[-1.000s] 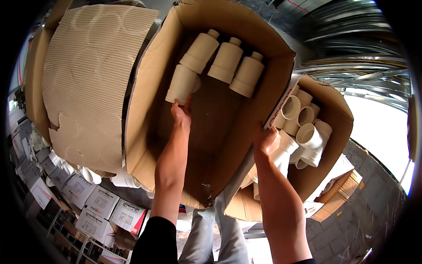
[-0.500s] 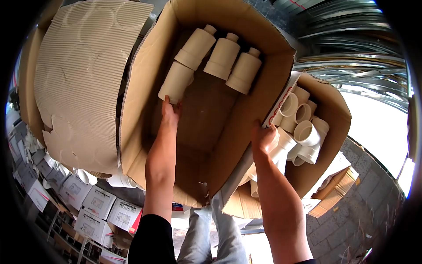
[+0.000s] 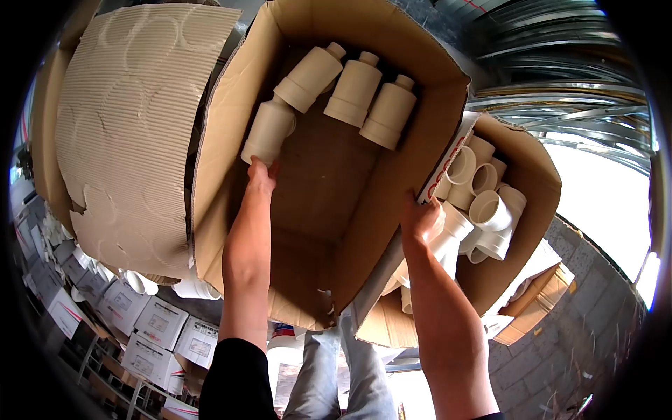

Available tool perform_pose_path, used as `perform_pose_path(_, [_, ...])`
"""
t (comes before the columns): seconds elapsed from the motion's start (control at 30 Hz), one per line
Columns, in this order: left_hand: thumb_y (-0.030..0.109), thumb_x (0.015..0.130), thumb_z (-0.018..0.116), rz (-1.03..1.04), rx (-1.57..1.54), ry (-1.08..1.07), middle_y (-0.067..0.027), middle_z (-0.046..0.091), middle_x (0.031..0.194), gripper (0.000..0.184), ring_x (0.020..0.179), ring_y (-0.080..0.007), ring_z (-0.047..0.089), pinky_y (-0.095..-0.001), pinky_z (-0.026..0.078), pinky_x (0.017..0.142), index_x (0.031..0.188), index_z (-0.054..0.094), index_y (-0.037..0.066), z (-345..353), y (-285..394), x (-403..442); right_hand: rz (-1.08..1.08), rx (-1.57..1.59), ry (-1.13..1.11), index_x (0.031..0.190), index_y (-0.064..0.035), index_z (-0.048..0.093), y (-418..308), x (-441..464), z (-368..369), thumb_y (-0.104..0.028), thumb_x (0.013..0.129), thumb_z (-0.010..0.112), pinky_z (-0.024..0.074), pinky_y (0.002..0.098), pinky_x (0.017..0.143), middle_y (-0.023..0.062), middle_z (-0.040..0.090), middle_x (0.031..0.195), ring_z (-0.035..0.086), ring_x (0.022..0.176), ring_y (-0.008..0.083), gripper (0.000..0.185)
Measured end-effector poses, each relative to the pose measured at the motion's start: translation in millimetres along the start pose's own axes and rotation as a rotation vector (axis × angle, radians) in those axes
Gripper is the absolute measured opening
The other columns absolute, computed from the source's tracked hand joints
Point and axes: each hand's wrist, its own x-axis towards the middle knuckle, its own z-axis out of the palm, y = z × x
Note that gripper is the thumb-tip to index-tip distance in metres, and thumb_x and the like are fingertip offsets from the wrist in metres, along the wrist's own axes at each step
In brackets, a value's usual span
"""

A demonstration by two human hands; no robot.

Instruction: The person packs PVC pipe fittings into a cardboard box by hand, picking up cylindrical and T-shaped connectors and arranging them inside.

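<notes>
My left hand (image 3: 262, 173) reaches into a deep cardboard box (image 3: 227, 133), its fingers closed on the lower end of a white plastic pipe fitting (image 3: 269, 131). That fitting lies along the box's left wall. Touching its upper end is a tilted white fitting (image 3: 308, 77) with a narrow neck. To the right lie two similar ones, a middle fitting (image 3: 353, 89) and a right-hand fitting (image 3: 388, 112). My right hand (image 3: 423, 218) is closed round the box's right edge, where the wall meets a neighbouring box.
A second carton (image 3: 521, 259) on the right holds several white pipe fittings (image 3: 490, 211). Corrugated cardboard (image 3: 140, 133) stands at left. Stacked white boxes (image 3: 159, 320) fill the lower left. Metal strips (image 3: 560, 98) lie at upper right, above a paved floor (image 3: 560, 329).
My left hand has shifted the lower-left fitting left, toward the box wall. The fitting above it has tilted further. My right hand stays on the edge.
</notes>
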Motion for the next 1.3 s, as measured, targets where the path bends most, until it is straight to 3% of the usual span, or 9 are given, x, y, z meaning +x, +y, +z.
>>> perform_pose_path(0.27, [0.048,0.096,0.044,-0.093,0.185,-0.124,-0.0113,0.051,0.122,0.052,0.092,-0.0269,0.060,-0.0404,0.052,0.079,0.133,0.042,0.012,-20.0,2.7,-10.1,0.034,0.046,-0.100,0.084,-0.0058,0.070,-1.7,1.4,-3.5,-0.042,0.071,0.067,0.0510,0.0456,0.074,0.0189,0.068,0.080,0.066,0.079,0.0377,0.038])
perform_pose_path(0.37, [0.038,0.095,0.048,0.004,0.413,-0.006,-0.0070,0.057,0.101,0.032,0.080,-0.0208,0.059,-0.0379,0.051,0.066,0.116,0.052,0.014,-39.9,-33.0,-43.1,0.024,-0.045,-0.085,0.083,-0.0057,0.070,-6.2,1.1,-5.1,-0.041,0.071,0.066,0.0509,0.0459,0.073,0.0195,0.068,0.079,0.066,0.079,0.0379,0.038])
perform_pose_path(0.5, [0.023,0.093,0.049,-0.084,0.443,-0.311,-0.0019,0.060,0.088,0.019,0.077,-0.0161,0.059,-0.0304,0.050,0.061,0.108,0.057,0.015,-94.3,-87.7,-85.7,0.041,0.053,-0.114,0.083,-0.0053,0.070,-10.8,-2.0,-12.1,-0.039,0.071,0.065,0.0508,0.0464,0.074,0.0208,0.068,0.080,0.065,0.080,0.0387,0.037])
perform_pose_path(0.83, [0.022,0.095,0.052,-0.060,0.361,-0.356,-0.0101,0.066,0.102,0.024,0.085,-0.0179,0.064,-0.0320,0.053,0.071,0.116,0.053,0.009,-158.1,-124.1,-212.4,-0.019,0.029,-0.061,0.082,-0.0070,0.071,-7.3,-3.5,-12.2,-0.037,0.072,0.060,0.0511,0.0451,0.075,0.0197,0.069,0.085,0.066,0.082,0.0369,0.034])
perform_pose_path(0.9, [0.023,0.095,0.054,-0.006,0.347,-0.350,-0.0110,0.065,0.103,0.027,0.084,-0.0176,0.063,-0.0314,0.052,0.073,0.117,0.052,0.008,-172.8,-126.4,-229.6,-0.045,0.012,-0.077,0.087,-0.0068,0.069,1.6,-4.3,-11.9,-0.037,0.073,0.059,0.0509,0.0450,0.075,0.0197,0.069,0.088,0.067,0.084,0.0363,0.035])
perform_pose_path(1.0, [0.021,0.096,0.054,0.159,0.407,-0.387,-0.0108,0.065,0.101,0.027,0.082,-0.0147,0.063,-0.0271,0.051,0.072,0.117,0.053,0.004,-191.9,-125.0,-255.1,-0.151,0.103,-0.028,0.115,-0.0127,0.051,9.8,-9.9,-17.6,-0.042,0.076,0.060,0.0498,0.0458,0.077,0.0193,0.068,0.087,0.066,0.086,0.0378,0.050])
perform_pose_path(1.17, [0.020,0.098,0.051,0.473,0.466,-0.465,-0.0091,0.066,0.099,0.023,0.081,-0.0127,0.063,-0.0250,0.049,0.070,0.114,0.054,0.004,-230.1,-118.3,-299.1,-0.605,0.214,0.167,0.145,-0.0076,0.023,60.6,-68.7,-14.6,-0.034,0.083,0.063,0.0369,0.0457,0.101,0.0240,0.032,0.144,0.041,0.126,0.0393,0.079])
perform_pose_path(1.23, [0.015,0.097,0.052,0.785,0.485,-0.324,-0.0047,0.063,0.088,0.017,0.068,-0.0084,0.056,-0.0230,0.045,0.062,0.108,0.056,0.003,-242.9,-121.9,-323.7,-0.729,0.204,0.171,0.145,-0.0127,0.022,81.1,-121.8,-33.0,-0.029,0.085,0.061,0.0342,0.0501,0.104,0.0257,0.032,0.141,0.040,0.126,0.0407,0.073])
perform_pose_path(1.3, [0.011,0.095,0.055,0.995,0.612,-0.111,-0.0029,0.058,0.078,0.013,0.058,-0.0078,0.045,-0.0236,0.038,0.054,0.105,0.057,0.002,-269.7,-133.1,-337.7,-0.850,0.495,-0.021,0.130,-0.0098,0.043,110.2,-176.3,-43.7,-0.008,0.079,0.066,0.0317,0.0481,0.107,0.0226,0.039,0.137,0.037,0.129,0.0391,0.056])
